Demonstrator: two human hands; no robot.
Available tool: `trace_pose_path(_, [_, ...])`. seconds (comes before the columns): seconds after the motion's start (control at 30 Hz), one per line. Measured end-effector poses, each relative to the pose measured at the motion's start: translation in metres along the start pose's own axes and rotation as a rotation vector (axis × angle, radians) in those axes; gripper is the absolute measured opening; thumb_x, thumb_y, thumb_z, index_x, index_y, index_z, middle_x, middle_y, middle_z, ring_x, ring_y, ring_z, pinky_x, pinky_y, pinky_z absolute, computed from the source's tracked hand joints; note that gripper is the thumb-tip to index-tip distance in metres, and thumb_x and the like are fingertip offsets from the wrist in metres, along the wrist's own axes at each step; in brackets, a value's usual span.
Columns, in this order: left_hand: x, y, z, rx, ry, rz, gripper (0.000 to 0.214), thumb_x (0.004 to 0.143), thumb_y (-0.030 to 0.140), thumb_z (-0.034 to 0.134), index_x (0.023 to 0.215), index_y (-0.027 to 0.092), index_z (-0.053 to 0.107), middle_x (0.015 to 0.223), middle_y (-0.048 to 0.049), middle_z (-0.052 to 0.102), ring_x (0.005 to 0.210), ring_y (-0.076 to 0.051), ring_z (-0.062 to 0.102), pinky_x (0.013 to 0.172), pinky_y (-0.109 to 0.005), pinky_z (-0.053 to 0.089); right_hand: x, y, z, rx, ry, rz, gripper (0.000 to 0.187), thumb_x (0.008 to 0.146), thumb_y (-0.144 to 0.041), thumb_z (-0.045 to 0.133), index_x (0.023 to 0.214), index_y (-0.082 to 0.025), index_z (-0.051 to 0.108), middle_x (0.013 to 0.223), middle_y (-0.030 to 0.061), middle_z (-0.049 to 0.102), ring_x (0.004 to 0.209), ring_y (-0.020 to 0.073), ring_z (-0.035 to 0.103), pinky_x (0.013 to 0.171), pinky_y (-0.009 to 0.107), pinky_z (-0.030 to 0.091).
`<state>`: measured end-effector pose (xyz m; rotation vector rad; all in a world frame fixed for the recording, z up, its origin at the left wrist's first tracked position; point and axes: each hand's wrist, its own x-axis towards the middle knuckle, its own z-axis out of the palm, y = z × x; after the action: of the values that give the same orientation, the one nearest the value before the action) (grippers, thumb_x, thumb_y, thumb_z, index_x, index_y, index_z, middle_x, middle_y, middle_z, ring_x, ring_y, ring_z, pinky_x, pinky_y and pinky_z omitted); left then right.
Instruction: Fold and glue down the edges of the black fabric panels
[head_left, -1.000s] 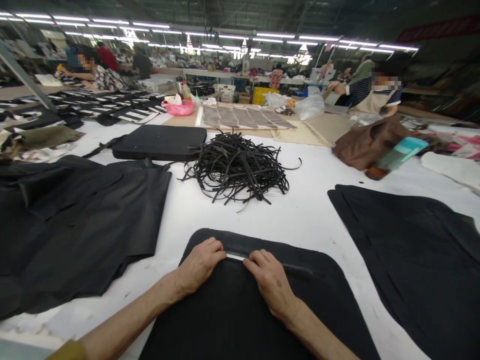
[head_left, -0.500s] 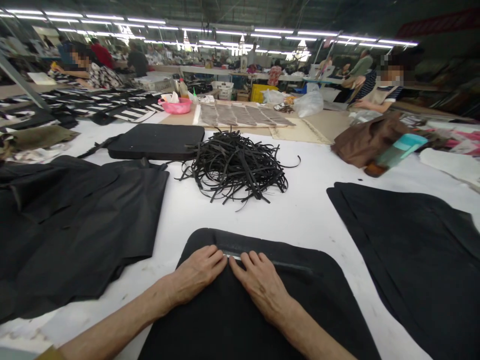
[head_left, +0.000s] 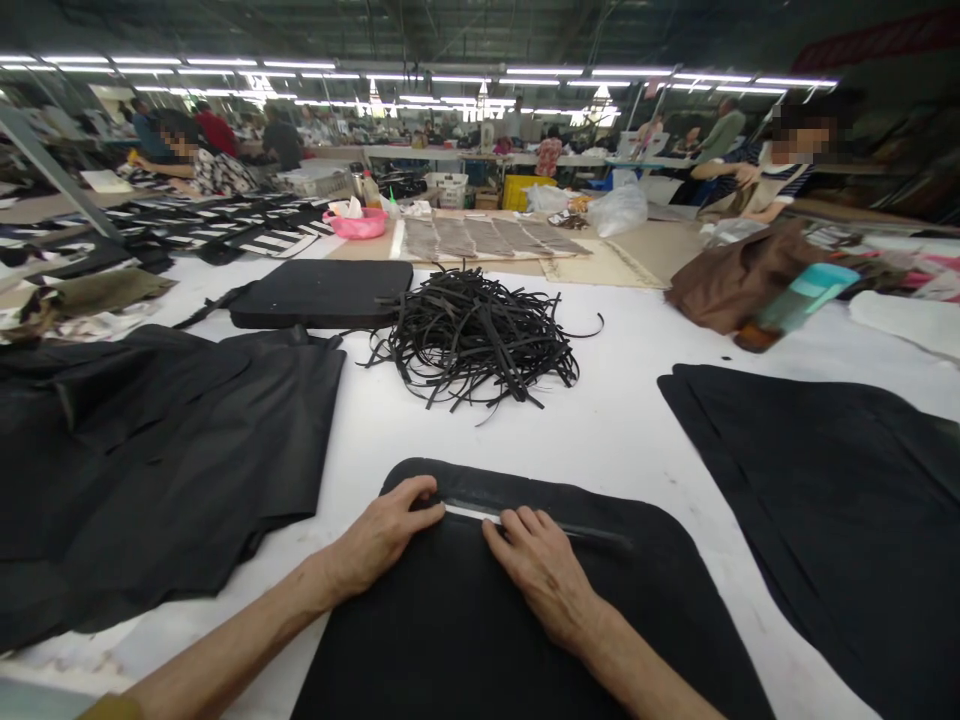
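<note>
A black fabric panel [head_left: 480,640] with rounded corners lies on the white table [head_left: 630,430] in front of me. Along its far edge runs a black strip [head_left: 525,515] with a thin pale line showing between my hands. My left hand [head_left: 386,530] presses on the strip's left end, fingers curled down on it. My right hand [head_left: 536,565] lies flat beside it, fingertips pushing on the strip. Both forearms rest over the panel.
A tangled heap of black strips [head_left: 480,335] sits beyond the panel. Stacked black fabric [head_left: 150,450] lies at left, another black panel [head_left: 832,500] at right, a flat black pad [head_left: 322,292] behind. A teal bottle [head_left: 795,305] and brown cloth [head_left: 735,275] lie far right. Other people work at distant tables.
My right hand slid left toward the left hand, then back right along the strip. The left hand's fingers moved slightly onto the strip's end. The view shifted a little.
</note>
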<state>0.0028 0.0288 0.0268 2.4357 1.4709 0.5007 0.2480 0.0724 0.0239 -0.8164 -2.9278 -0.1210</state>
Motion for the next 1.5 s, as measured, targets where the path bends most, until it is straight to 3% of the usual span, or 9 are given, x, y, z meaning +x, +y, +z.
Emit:
trace_pose_path(0.1, [-0.002, -0.006, 0.001, -0.071, 0.045, -0.053, 0.032, 0.089, 0.009, 0.032, 0.105, 0.022, 0.057, 0.107, -0.0051, 0.05, 0.099, -0.015, 0.049, 0.086, -0.027, 0.044, 0.0, 0.0, 0.0, -0.003, 0.009, 0.007, 0.033, 0.085, -0.011, 0.05, 0.116, -0.019, 0.049, 0.091, 0.0059, 0.055, 0.079, 0.0204, 0.045, 0.067, 0.035, 0.034])
trace_pose_path(0.27, [-0.002, -0.003, -0.003, 0.098, -0.093, 0.054, 0.04, 0.087, 0.007, 0.034, 0.121, 0.023, 0.047, 0.112, -0.0077, 0.051, 0.1, -0.02, 0.047, 0.088, -0.036, 0.044, 0.0, 0.0, 0.003, -0.034, 0.045, -0.015, 0.035, 0.082, -0.011, 0.054, 0.116, -0.016, 0.049, 0.091, 0.0064, 0.054, 0.08, 0.021, 0.045, 0.068, 0.035, 0.034])
trace_pose_path(0.37, [-0.001, 0.0, -0.002, 0.2, -0.134, 0.083, 0.042, 0.084, 0.004, 0.037, 0.12, 0.023, 0.047, 0.113, -0.0085, 0.051, 0.1, -0.022, 0.047, 0.087, -0.039, 0.044, 0.0, 0.0, 0.005, -0.037, 0.063, -0.024, 0.034, 0.081, -0.012, 0.056, 0.115, -0.016, 0.05, 0.09, 0.0062, 0.054, 0.079, 0.021, 0.045, 0.067, 0.035, 0.033])
trace_pose_path(0.6, [-0.001, -0.005, -0.006, 0.062, -0.083, -0.046, 0.039, 0.082, 0.004, 0.036, 0.108, 0.025, 0.058, 0.111, -0.0056, 0.051, 0.101, -0.019, 0.049, 0.086, -0.034, 0.046, -0.001, 0.0, 0.003, -0.02, 0.053, -0.016, 0.033, 0.082, -0.011, 0.054, 0.114, -0.015, 0.049, 0.09, 0.0059, 0.053, 0.079, 0.0208, 0.044, 0.066, 0.035, 0.032])
trace_pose_path(0.77, [0.015, 0.025, -0.012, -0.01, 0.092, -0.239, 0.039, 0.083, 0.003, 0.029, 0.101, 0.02, 0.06, 0.112, -0.0069, 0.052, 0.103, -0.018, 0.051, 0.089, -0.033, 0.046, 0.001, 0.0, -0.001, -0.036, 0.055, -0.017, 0.027, 0.082, -0.012, 0.053, 0.109, -0.015, 0.05, 0.09, 0.0059, 0.052, 0.078, 0.0208, 0.043, 0.065, 0.035, 0.033])
trace_pose_path(0.97, [0.03, 0.07, 0.019, 0.154, -0.188, -0.148, 0.043, 0.078, -0.003, 0.035, 0.111, 0.014, 0.055, 0.111, -0.0084, 0.057, 0.104, -0.019, 0.05, 0.096, -0.034, 0.041, 0.004, 0.002, 0.002, -0.022, 0.058, -0.028, 0.022, 0.084, -0.013, 0.05, 0.106, -0.014, 0.051, 0.089, 0.0062, 0.052, 0.078, 0.02, 0.043, 0.063, 0.034, 0.033])
trace_pose_path(1.17, [0.029, 0.072, 0.034, 0.405, -0.248, -0.141, 0.046, 0.076, -0.006, 0.035, 0.116, 0.007, 0.051, 0.107, -0.0114, 0.058, 0.099, -0.022, 0.052, 0.09, -0.034, 0.046, -0.015, 0.02, 0.003, -0.033, 0.027, -0.042, 0.019, 0.083, -0.016, 0.054, 0.101, -0.013, 0.052, 0.088, 0.0051, 0.051, 0.077, 0.0196, 0.042, 0.063, 0.034, 0.033])
trace_pose_path(1.5, [0.036, 0.089, 0.042, 0.577, -0.175, -0.115, 0.056, 0.073, -0.004, 0.04, 0.124, 0.017, 0.046, 0.104, -0.0087, 0.057, 0.088, -0.024, 0.055, 0.075, -0.038, 0.051, -0.043, 0.046, -0.001, -0.05, -0.035, 0.023, 0.014, 0.085, -0.014, 0.052, 0.099, -0.016, 0.054, 0.087, 0.0036, 0.054, 0.076, 0.0185, 0.043, 0.065, 0.033, 0.031])
